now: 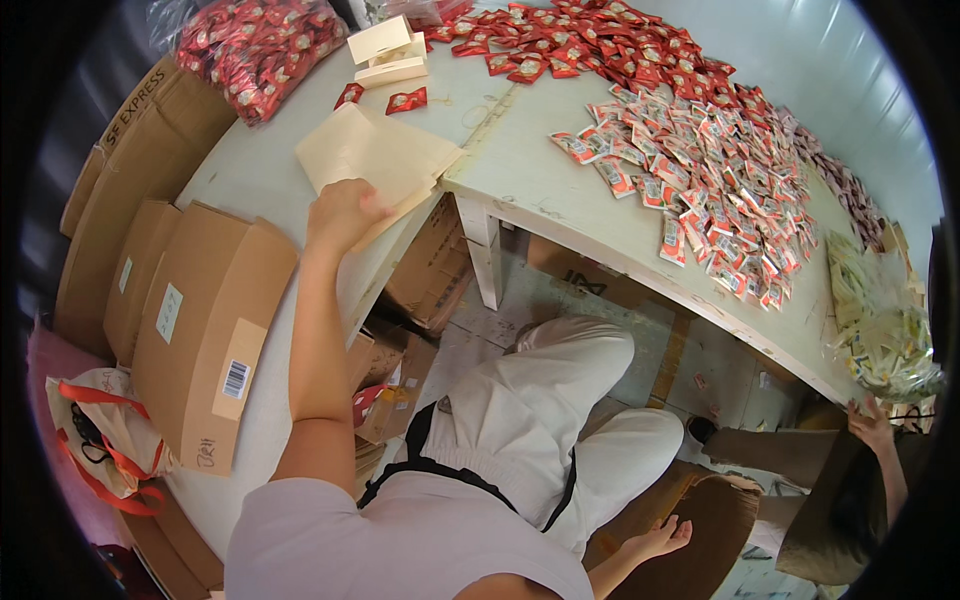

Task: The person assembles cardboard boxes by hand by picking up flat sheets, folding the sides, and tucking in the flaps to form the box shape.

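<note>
My left hand [345, 212], its fingers curled closed, grips the near edge of a flat, folded cream paper piece [378, 150] on the table. Part of that grip is hidden by the back of the hand. Two small red packets [407, 101] lie just beyond the paper, and a stack of folded cream cards [388, 52] stands behind them. Low beside my leg, my right hand [657, 540] is held palm up with its fingers apart and nothing in it. It hovers over an open brown cardboard box [715, 530].
Red packets [640, 45] and white-and-red sachets [710, 185] are heaped across the white table [510, 170]. A clear bag of red packets [265, 50] sits far left. Cardboard boxes [200, 320] line the left side. Another person's hand [873, 425] is at the right, below a bag of green sachets [880, 320].
</note>
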A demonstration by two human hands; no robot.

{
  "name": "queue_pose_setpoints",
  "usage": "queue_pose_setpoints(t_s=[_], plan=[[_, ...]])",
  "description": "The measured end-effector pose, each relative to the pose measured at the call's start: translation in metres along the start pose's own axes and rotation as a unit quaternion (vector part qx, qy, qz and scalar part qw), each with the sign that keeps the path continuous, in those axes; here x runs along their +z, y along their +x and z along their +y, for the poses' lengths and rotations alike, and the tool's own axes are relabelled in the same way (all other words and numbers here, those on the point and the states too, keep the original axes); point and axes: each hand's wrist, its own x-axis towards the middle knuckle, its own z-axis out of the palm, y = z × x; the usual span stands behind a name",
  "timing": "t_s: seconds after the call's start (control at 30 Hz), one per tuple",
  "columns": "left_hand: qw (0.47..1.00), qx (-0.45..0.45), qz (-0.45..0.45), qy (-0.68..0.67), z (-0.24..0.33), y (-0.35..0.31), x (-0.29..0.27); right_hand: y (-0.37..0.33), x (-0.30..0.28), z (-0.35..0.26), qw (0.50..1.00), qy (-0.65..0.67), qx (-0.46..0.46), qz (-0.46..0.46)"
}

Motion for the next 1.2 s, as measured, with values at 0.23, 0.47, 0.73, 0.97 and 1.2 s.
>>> queue_pose_setpoints(t_s=[0.23,0.47,0.73,0.97,1.2], plan=[[0.964,0.08,0.192,0.169,0.012,-0.014,0.003,-0.017,0.021,-0.012,1.0,0.003,-0.01,-0.009],[0.829,0.332,0.437,-0.106,0.108,-0.066,-0.012,-0.089,0.107,-0.117,0.819,0.243,-0.095,-0.511],[0.828,0.442,0.073,-0.337,0.155,-0.165,0.036,-0.131,0.144,-0.147,0.656,0.259,-0.232,-0.67],[0.857,0.393,0.067,-0.327,0.162,-0.161,0.05,-0.138,0.149,-0.134,0.788,0.324,-0.005,-0.523],[0.604,0.01,-0.321,-0.729,0.146,-0.157,0.06,-0.137,0.158,-0.138,0.805,0.339,0.114,-0.474]])
